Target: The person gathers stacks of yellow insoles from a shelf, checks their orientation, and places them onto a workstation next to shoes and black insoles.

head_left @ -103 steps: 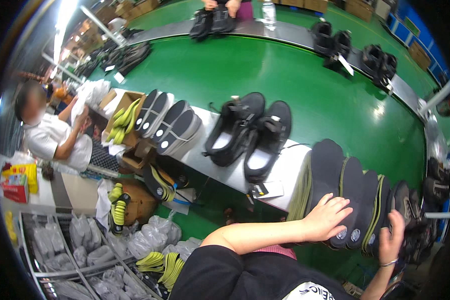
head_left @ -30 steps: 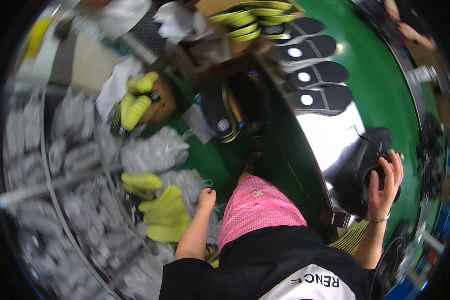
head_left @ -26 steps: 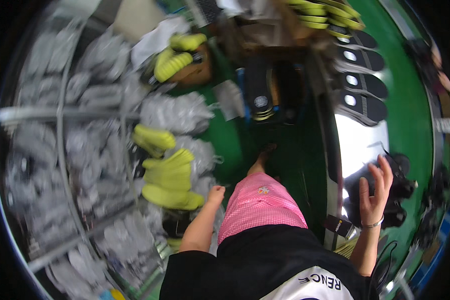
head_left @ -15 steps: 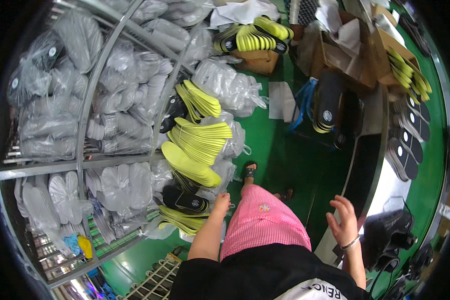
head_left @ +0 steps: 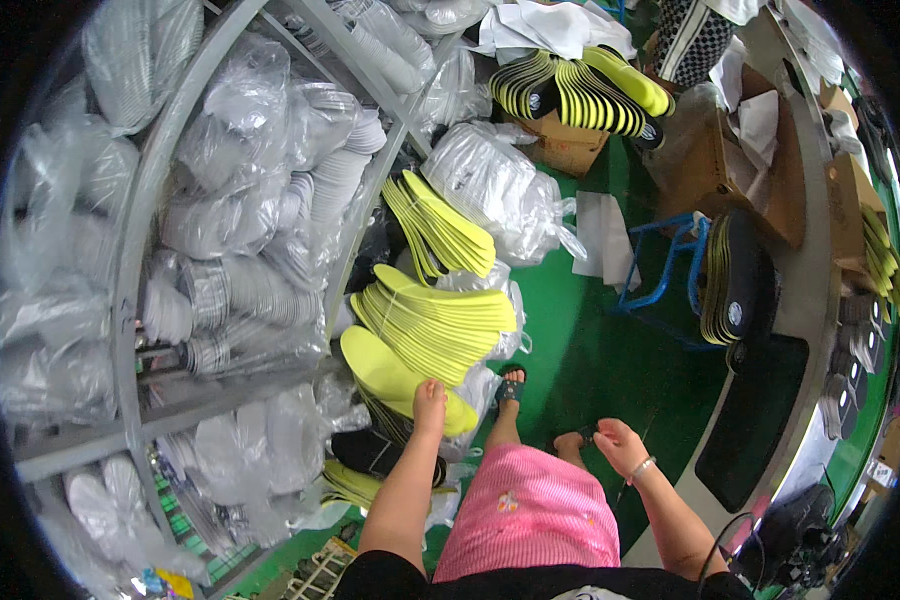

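My left hand (head_left: pixel 430 406) is closed, with nothing visible in it. It hangs over the lowest of the stacked yellow-green insoles (head_left: pixel 375 370); whether it touches them I cannot tell. Just above lies a fanned stack of yellow-green insoles (head_left: pixel 430 318), with another bundle of insoles (head_left: pixel 440 235) farther off. Black insoles (head_left: pixel 370 452) sit beside my left forearm. My right hand (head_left: pixel 622 448) is in the air over the floor, holding nothing, its fingers loosely bent and open. A bracelet (head_left: pixel 642 468) circles that wrist.
A metal rack (head_left: pixel 130 300) full of plastic-bagged insoles stands at left. Ahead are a tied clear bag (head_left: pixel 495 190), a carton with insoles on it (head_left: pixel 568 142) and a blue metal stool (head_left: pixel 660 290) with black insoles. A curved workbench (head_left: pixel 785 290) runs along the right.
I have moved forward, with the stool and stacks now nearer. My left hand has come over the yellow-green insoles. My right hand has moved inward and its spread fingers have drawn together somewhat.
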Demonstrator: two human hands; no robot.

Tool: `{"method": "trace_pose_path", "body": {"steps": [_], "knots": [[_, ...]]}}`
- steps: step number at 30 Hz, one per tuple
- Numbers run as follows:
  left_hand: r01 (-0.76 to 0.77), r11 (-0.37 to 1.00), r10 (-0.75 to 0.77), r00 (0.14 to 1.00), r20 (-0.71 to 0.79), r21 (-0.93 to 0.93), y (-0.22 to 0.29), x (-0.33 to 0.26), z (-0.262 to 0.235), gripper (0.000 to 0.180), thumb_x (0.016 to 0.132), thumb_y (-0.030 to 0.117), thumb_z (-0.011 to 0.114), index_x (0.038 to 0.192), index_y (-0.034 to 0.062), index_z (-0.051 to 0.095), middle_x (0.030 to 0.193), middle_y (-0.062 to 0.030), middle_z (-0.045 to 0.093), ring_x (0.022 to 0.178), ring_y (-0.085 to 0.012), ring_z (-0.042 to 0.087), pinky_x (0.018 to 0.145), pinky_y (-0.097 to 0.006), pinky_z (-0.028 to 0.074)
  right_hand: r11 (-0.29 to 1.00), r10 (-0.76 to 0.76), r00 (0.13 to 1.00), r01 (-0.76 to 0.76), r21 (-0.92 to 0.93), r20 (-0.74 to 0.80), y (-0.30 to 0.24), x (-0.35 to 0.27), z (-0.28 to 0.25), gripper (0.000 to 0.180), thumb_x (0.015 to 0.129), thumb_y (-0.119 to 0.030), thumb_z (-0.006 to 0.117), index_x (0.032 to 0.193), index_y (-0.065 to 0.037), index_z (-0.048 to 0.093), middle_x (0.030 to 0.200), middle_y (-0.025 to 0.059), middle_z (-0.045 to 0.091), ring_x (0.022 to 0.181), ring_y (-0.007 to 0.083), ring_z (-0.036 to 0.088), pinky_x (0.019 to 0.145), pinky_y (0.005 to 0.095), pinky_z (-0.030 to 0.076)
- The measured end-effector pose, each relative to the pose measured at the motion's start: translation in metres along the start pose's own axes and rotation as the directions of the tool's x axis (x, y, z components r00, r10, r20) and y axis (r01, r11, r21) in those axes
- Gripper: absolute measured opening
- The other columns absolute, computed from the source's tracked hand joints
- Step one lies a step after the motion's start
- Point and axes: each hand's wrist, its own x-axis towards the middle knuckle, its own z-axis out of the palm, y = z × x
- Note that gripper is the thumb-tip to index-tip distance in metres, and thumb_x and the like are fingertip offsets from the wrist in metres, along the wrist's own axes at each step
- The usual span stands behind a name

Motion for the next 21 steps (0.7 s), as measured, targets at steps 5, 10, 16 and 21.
{"method": "trace_pose_path", "body": {"steps": [5, 10, 16, 21], "knots": [[-0.201, 0.976, 0.204, 0.978, 0.038, -0.079, 0.100, 0.100, 0.017, 0.073, 0.081, 0.040, 0.052, 0.131, 0.0029, 0.015, 0.125, -0.0167, 0.034, 0.113, -0.0277, 0.037, 0.091, -0.039, 0.031, 0.994, -0.082, 0.991, 0.089, 0.070, -0.102, -0.021, 0.111, 0.052, 0.032, 0.079, -0.019, 0.058, 0.102, 0.002, 0.053, 0.093, 0.0142, 0.060, 0.083, 0.0203, 0.059, 0.073, 0.0286, 0.047], [-0.274, 0.952, 0.302, 0.915, -0.269, 0.137, 0.174, 0.215, 0.042, 0.109, 0.059, 0.049, 0.073, 0.133, 0.0030, 0.007, 0.132, -0.0264, 0.019, 0.121, -0.0345, 0.025, 0.097, -0.041, 0.028, 0.976, -0.013, 0.999, 0.019, 0.216, -0.034, -0.039, 0.122, 0.094, 0.030, 0.080, -0.016, 0.058, 0.103, 0.001, 0.053, 0.095, 0.0142, 0.059, 0.086, 0.0201, 0.057, 0.075, 0.0287, 0.046], [-0.184, 0.940, 0.282, 0.893, -0.352, 0.286, 0.213, 0.303, 0.073, 0.125, 0.048, 0.056, 0.074, 0.134, 0.0086, -0.003, 0.128, -0.0284, 0.027, 0.117, -0.0392, 0.031, 0.097, -0.043, 0.029, 0.950, 0.279, 0.954, -0.291, 0.114, 0.112, 0.059, 0.067, 0.117, 0.037, 0.079, -0.025, 0.058, 0.105, 0.000, 0.054, 0.091, 0.0131, 0.061, 0.082, 0.0192, 0.060, 0.072, 0.0281, 0.047], [-0.274, 0.960, 0.240, 0.916, -0.321, -0.065, 0.213, 0.286, 0.073, 0.104, 0.060, 0.021, 0.070, 0.135, 0.0150, -0.001, 0.126, -0.0194, 0.033, 0.114, -0.0328, 0.037, 0.094, -0.043, 0.033, 0.909, 0.408, 0.913, -0.408, 0.089, 0.020, 0.098, 0.033, 0.118, 0.029, 0.078, -0.025, 0.056, 0.094, 0.000, 0.060, 0.082, 0.0145, 0.062, 0.078, 0.0215, 0.060, 0.070, 0.0290, 0.047]]}}
